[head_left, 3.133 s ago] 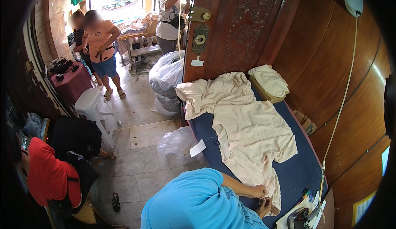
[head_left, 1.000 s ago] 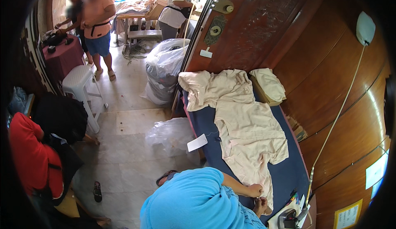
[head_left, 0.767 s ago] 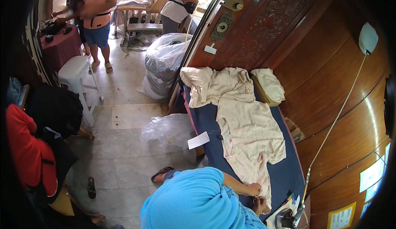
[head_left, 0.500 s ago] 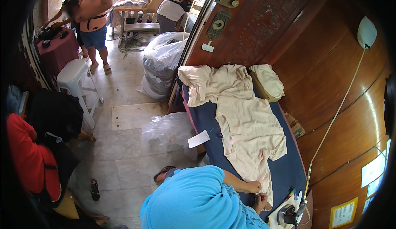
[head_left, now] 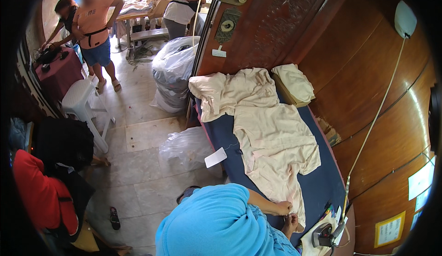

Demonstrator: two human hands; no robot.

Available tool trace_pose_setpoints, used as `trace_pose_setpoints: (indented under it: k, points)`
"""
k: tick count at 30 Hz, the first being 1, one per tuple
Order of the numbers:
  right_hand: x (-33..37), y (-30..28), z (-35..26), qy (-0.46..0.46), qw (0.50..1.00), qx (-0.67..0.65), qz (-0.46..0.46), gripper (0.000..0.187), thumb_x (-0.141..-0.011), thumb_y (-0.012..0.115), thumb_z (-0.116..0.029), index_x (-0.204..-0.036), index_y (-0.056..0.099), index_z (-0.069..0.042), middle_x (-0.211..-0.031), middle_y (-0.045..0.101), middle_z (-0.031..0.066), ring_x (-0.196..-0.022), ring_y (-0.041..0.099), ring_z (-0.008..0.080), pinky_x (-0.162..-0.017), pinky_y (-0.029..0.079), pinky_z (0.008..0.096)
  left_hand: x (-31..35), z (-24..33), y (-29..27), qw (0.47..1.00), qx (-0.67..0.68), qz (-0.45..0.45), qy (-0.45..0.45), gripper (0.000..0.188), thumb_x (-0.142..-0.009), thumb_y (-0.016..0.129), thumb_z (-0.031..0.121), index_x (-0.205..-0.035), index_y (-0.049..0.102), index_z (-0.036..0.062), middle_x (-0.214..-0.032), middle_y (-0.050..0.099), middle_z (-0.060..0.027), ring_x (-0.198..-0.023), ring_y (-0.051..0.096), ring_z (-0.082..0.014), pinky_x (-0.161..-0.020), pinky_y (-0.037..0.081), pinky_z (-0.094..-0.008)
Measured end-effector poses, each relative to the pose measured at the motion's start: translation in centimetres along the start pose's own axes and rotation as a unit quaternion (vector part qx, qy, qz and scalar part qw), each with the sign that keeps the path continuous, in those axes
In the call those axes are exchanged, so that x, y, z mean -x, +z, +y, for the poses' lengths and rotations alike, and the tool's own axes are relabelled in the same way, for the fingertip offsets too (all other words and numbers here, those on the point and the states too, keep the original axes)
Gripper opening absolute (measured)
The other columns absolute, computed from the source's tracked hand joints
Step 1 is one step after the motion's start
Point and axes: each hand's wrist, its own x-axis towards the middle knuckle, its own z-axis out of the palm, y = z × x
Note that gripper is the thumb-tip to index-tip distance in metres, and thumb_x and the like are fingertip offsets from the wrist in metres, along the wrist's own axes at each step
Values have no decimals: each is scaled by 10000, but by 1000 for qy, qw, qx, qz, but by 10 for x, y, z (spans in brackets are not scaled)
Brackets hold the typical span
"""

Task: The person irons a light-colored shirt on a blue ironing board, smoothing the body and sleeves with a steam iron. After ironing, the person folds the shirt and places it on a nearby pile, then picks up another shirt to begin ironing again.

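Observation:
A cream garment (head_left: 276, 138) lies spread along a dark blue padded table (head_left: 216, 131), its narrow end toward me. My left hand (head_left: 284, 207) is closed at the edge of that narrow end, fingers pinched on the cloth. Just nearer, my right hand (head_left: 290, 222) is also closed on the same edge, close beside the left. The fingertips are small in the picture, and any small item between them cannot be made out. My blue top covers the lower middle of the view.
An iron (head_left: 323, 235) stands on cloth to the right of my hands, its cord running up to a hanging white bottle (head_left: 405, 19). More cream cloth (head_left: 235, 90) lies at the table's far end. A white tag (head_left: 215, 157) hangs over the left edge. Several people stand beyond the doorway.
The view has shifted slightly. Both my hands stay at the garment's narrow end, almost unmoved. In the background, the person in the orange shirt has changed posture, one arm bent toward the hip.

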Motion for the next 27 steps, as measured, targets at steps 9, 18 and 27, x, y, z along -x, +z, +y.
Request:
trace_pose_setpoints:
  k: [9,18,27]
  points:
    - [0,1,-5,40,996,-77,12,117,-833,599,-70,-896,502,-59,-799,543,24,-734,538,108,-740,444,239,-10,-8,1,998,44,-35,-14,173,-644,582,-23,-770,495,58,-664,505,-46,-582,489,-137,-464,372,-291]
    - [0,-5,-3,39,997,-63,-1,122,-815,573,-13,-898,492,-51,-795,499,16,-704,504,92,-749,468,263,-6,2,-9,999,-30,-44,-4,198,-625,624,-10,-786,521,42,-704,530,-47,-652,510,-140,-535,406,-291]
    - [-1,-9,2,24,998,-58,-13,137,-800,545,36,-861,463,-54,-800,474,17,-727,497,101,-725,448,240,-21,-24,-5,992,27,-112,41,211,-642,603,-42,-799,500,55,-732,526,-26,-652,507,-130,-550,414,-274]
